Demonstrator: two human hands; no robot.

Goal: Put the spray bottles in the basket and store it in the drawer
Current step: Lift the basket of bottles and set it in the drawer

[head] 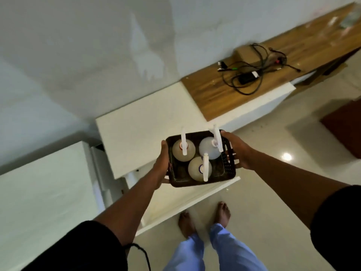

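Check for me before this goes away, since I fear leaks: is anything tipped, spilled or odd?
Nothing stands out. Three spray bottles stand upright in the basket, held level by the left hand and right hand over the open drawer. No spill shows.

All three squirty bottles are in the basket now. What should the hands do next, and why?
Probably lower the basket straight down into the open drawer. The three spray bottles already stand inside it, the left hand and right hand grip its two ends, and it hangs above the pulled-out drawer. Keeping it level should stop the bottles tipping.
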